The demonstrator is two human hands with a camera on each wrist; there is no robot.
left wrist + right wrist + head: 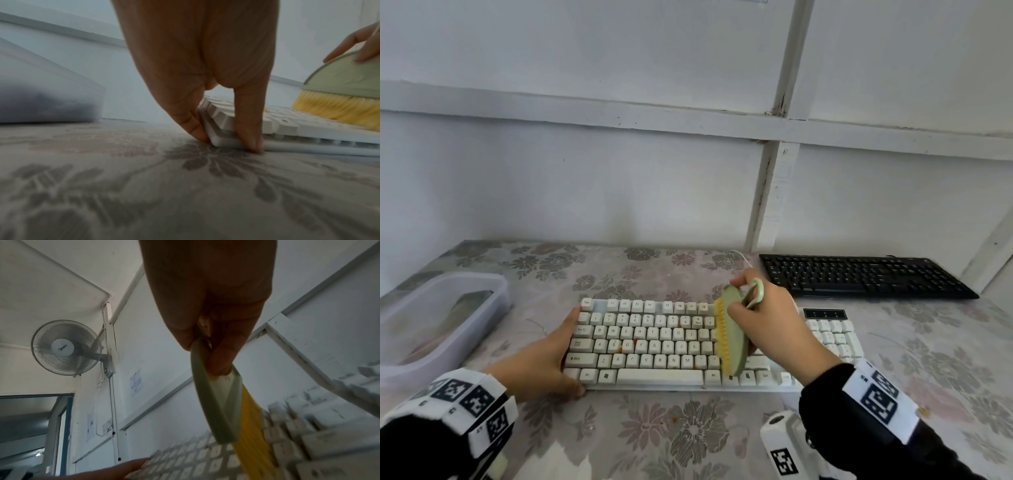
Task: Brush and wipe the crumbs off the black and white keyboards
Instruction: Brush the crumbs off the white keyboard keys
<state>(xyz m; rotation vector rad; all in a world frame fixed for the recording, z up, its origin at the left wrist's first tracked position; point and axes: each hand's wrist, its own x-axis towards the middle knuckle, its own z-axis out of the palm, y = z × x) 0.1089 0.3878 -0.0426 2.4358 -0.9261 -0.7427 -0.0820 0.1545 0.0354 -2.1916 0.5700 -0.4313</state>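
The white keyboard lies in the middle of the flowered table, with orange-brown crumbs between its left-hand keys. My left hand presses straight fingers along its left edge, thumb at the front corner. My right hand grips the green brush by its loop handle. The brush's yellow bristles rest on the keys right of centre. The black keyboard sits at the back right, untouched. The right wrist view shows my fingers curled round the handle.
A clear plastic container stands at the table's left edge. A white cable runs from the white keyboard toward the wall. One crumb lies on the cloth in front. A wall fan hangs high up.
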